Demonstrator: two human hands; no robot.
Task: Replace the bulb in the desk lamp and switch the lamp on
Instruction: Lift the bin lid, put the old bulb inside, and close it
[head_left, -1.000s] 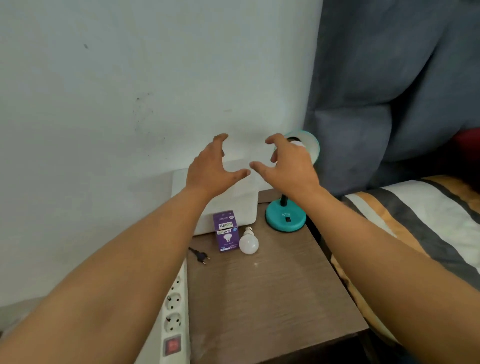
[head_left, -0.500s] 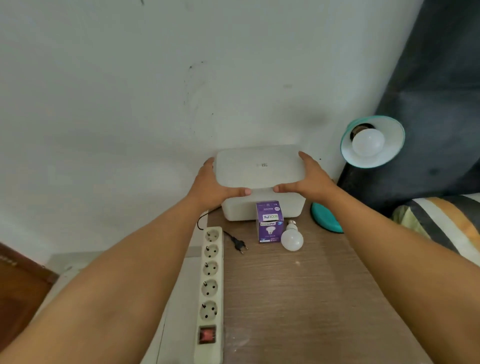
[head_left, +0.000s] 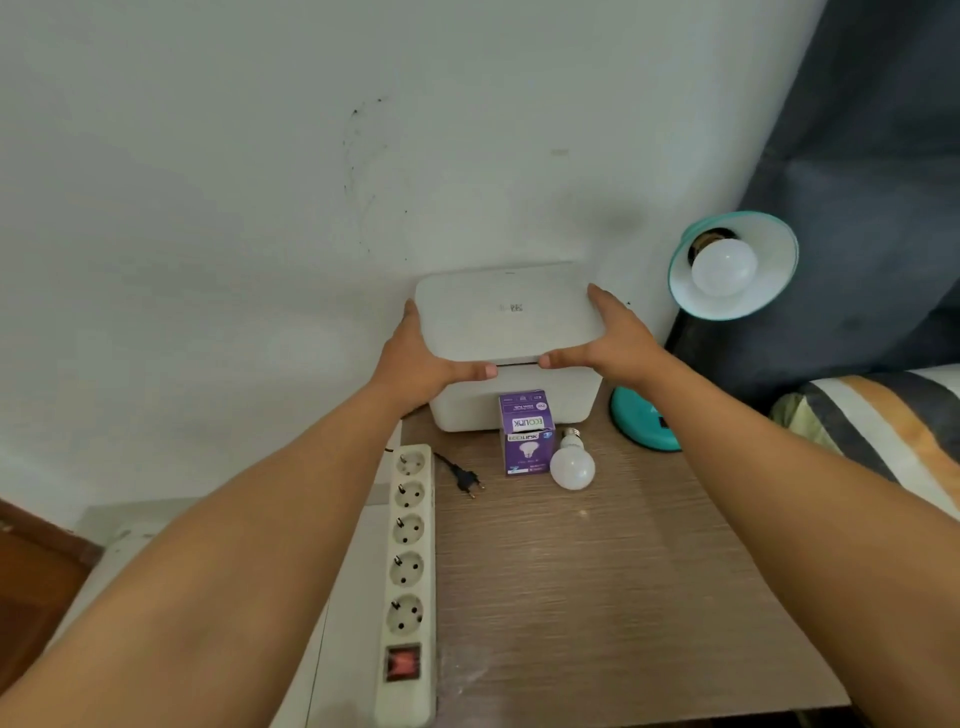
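Gripping the white box (head_left: 506, 322) by its lid, you are clasping it with your left hand (head_left: 415, 364) on one end and your right hand (head_left: 610, 338) on the other, fingers wrapping around the sides and both thumbs lying along the lid's front edge, tips nearly meeting. The box is sitting at the back of the wooden table (head_left: 597, 582), against the wall. Just below your thumbs, a purple bulb carton (head_left: 525, 434) is standing in front of the box, and a loose white bulb (head_left: 571, 465) is lying on the table touching the carton's side, nearer your right wrist. Beyond your right hand, the desk lamp (head_left: 732, 265) is tilting its teal shade toward you, a white bulb (head_left: 723, 269) sitting in its socket; the lamp's teal base (head_left: 639, 421) is resting on the table, partly hidden beneath your right forearm. Below your left wrist, a black plug (head_left: 465, 478) is lying unplugged on the table, and a white power strip (head_left: 410, 566) with a red switch is running alongside your left forearm at the table's edge.
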